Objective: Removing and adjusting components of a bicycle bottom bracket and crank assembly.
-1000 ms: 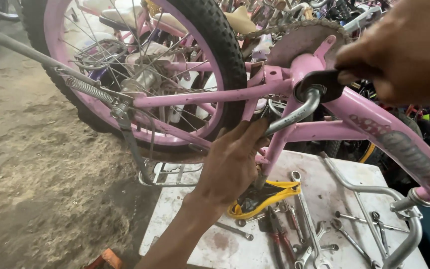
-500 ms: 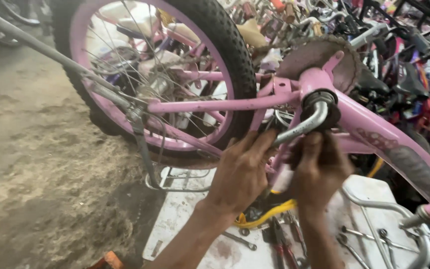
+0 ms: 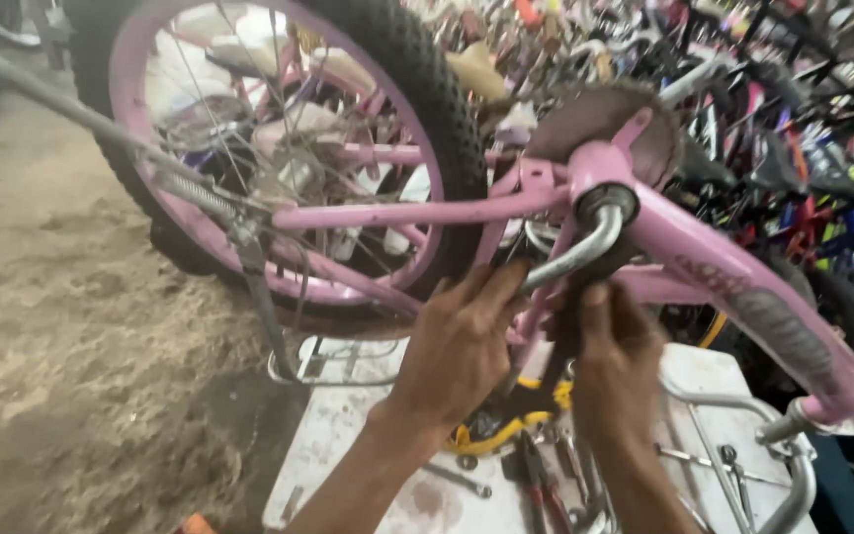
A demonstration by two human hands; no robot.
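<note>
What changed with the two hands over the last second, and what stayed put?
The right hand left the top of the pink bike frame and came down beside the left hand, under the silver crank arm. The left hand stayed at the crank's lower end. The upside-down bike, its rear wheel and the tools on the white table did not move.

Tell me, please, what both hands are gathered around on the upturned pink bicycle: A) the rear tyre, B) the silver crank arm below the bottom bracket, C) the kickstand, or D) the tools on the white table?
B: the left hand and the right hand both close in at the lower end of the silver crank arm, away from the rear tyre and above the white table.
</note>
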